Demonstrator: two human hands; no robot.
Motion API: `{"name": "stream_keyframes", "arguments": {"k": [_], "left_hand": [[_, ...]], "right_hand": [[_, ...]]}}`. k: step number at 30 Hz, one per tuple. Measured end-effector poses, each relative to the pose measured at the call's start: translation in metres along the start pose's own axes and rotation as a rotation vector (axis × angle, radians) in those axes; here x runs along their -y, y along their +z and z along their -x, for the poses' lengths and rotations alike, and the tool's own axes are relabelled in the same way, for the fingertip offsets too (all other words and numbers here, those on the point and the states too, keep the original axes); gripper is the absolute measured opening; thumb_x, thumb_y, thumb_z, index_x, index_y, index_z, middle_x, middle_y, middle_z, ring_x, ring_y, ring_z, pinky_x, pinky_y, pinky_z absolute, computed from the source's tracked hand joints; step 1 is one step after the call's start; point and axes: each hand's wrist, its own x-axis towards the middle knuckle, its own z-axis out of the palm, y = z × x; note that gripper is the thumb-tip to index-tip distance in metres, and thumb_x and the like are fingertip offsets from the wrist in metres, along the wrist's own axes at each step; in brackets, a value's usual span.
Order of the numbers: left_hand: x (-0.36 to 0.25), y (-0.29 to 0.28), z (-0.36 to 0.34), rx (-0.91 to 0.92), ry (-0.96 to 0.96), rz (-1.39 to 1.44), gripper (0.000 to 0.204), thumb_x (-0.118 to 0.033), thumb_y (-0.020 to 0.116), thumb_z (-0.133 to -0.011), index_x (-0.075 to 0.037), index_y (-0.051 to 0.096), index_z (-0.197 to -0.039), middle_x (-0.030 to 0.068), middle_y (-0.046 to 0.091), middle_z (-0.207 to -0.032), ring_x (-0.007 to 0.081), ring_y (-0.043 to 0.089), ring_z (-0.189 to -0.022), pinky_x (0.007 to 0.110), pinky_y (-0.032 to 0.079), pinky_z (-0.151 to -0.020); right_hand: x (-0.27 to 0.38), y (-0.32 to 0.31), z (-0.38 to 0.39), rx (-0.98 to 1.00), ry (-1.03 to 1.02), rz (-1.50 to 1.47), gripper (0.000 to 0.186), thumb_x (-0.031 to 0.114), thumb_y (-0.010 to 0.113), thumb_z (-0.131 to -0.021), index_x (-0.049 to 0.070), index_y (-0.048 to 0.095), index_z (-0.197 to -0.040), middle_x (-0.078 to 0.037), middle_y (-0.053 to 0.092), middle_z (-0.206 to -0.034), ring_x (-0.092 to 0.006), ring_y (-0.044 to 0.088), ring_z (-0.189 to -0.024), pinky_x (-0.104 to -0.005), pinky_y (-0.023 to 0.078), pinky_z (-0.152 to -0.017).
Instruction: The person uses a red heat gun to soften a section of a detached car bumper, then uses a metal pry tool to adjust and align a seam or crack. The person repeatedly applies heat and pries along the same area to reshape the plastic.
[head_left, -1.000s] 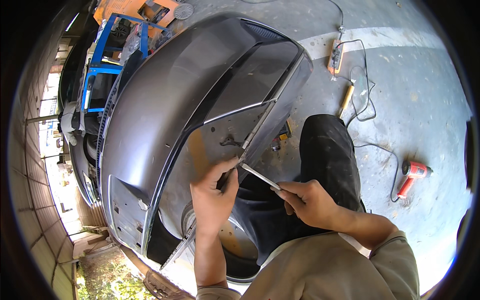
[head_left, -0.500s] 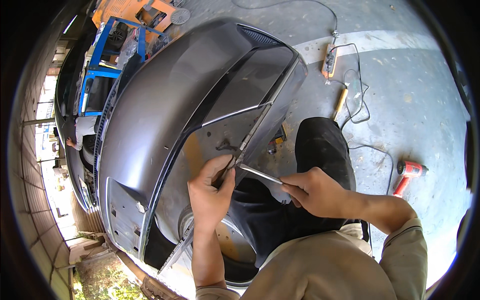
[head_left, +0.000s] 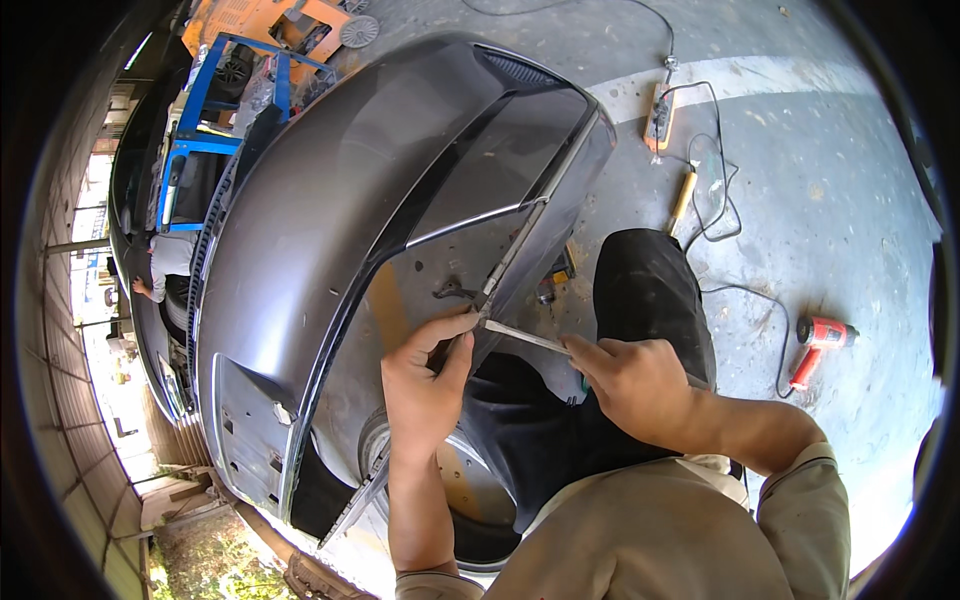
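Observation:
My right hand [head_left: 640, 385] is closed around a flat-bladed screwdriver [head_left: 525, 337], its metal shaft pointing left. A bit of green shows under that hand; most of the handle is hidden. The blade tip meets the rim of a dark grey car bumper [head_left: 300, 190], right beside my left fingertips. My left hand [head_left: 425, 380] is pinched at this rim, thumb and forefinger close together; whether a small piece sits between them I cannot make out. Along the rim runs a slotted strip [head_left: 515, 250]. A dark tab [head_left: 453, 289] shows just beyond my left fingers.
On the floor to the right lie a red heat gun [head_left: 822, 345], a yellow-handled tool [head_left: 682, 205] and an orange power strip [head_left: 659, 118] with loose cords. A power drill [head_left: 560, 272] is beside the bumper. A blue-framed cart [head_left: 190, 145] and another person [head_left: 168, 262] are at far left.
My right hand has shifted slightly right and down, and the screwdriver with it. The left forefinger has straightened over the rim, still pinching there.

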Motion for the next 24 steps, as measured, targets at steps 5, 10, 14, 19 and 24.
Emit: {"name": "stream_keyframes", "arguments": {"k": [5, 10, 14, 19, 24], "left_hand": [[0.003, -0.006, -0.004, 0.061, -0.09, 0.114, 0.018, 0.004, 0.07, -0.09, 0.003, 0.075, -0.107, 0.0072, 0.075, -0.1, 0.0084, 0.066, -0.088, 0.022, 0.052, -0.081], [0.002, -0.008, -0.007, 0.079, -0.137, 0.209, 0.018, 0.006, 0.07, -0.09, 0.005, 0.074, -0.108, 0.0082, 0.074, -0.1, 0.0089, 0.066, -0.088, 0.021, 0.051, -0.08], [0.004, -0.008, -0.006, 0.082, -0.119, 0.217, 0.019, 0.008, 0.07, -0.09, 0.006, 0.073, -0.109, 0.0084, 0.074, -0.101, 0.0093, 0.066, -0.089, 0.022, 0.051, -0.081], [0.003, -0.007, -0.006, 0.084, -0.116, 0.231, 0.02, 0.008, 0.069, -0.09, 0.005, 0.073, -0.11, 0.0086, 0.074, -0.102, 0.0091, 0.066, -0.089, 0.022, 0.051, -0.08], [0.001, -0.007, -0.006, 0.101, -0.111, 0.179, 0.025, 0.008, 0.069, -0.089, 0.004, 0.073, -0.113, 0.0082, 0.074, -0.104, 0.0092, 0.066, -0.091, 0.023, 0.052, -0.082]], "right_hand": [[-0.002, -0.006, -0.001, -0.001, -0.068, 0.169, 0.047, 0.006, 0.067, -0.079, 0.003, 0.065, -0.125, -0.005, 0.058, -0.07, -0.0212, 0.061, -0.053, -0.0343, 0.048, -0.048], [-0.006, -0.003, -0.002, -0.079, -0.152, 0.306, 0.051, 0.011, 0.066, -0.075, 0.002, 0.067, -0.124, -0.002, 0.055, -0.07, -0.0153, 0.058, -0.053, -0.0296, 0.047, -0.048], [-0.01, -0.001, -0.002, -0.098, -0.151, 0.28, 0.05, 0.012, 0.066, -0.074, 0.001, 0.067, -0.123, -0.002, 0.055, -0.07, -0.0147, 0.058, -0.054, -0.0298, 0.046, -0.048], [-0.01, -0.003, -0.003, -0.085, -0.148, 0.267, 0.049, 0.011, 0.067, -0.075, 0.001, 0.067, -0.123, -0.002, 0.055, -0.07, -0.0146, 0.058, -0.054, -0.0298, 0.046, -0.048], [-0.01, -0.005, -0.003, -0.07, -0.143, 0.265, 0.049, 0.011, 0.067, -0.075, 0.001, 0.067, -0.123, -0.002, 0.055, -0.07, -0.0144, 0.058, -0.054, -0.0297, 0.046, -0.048]]}}
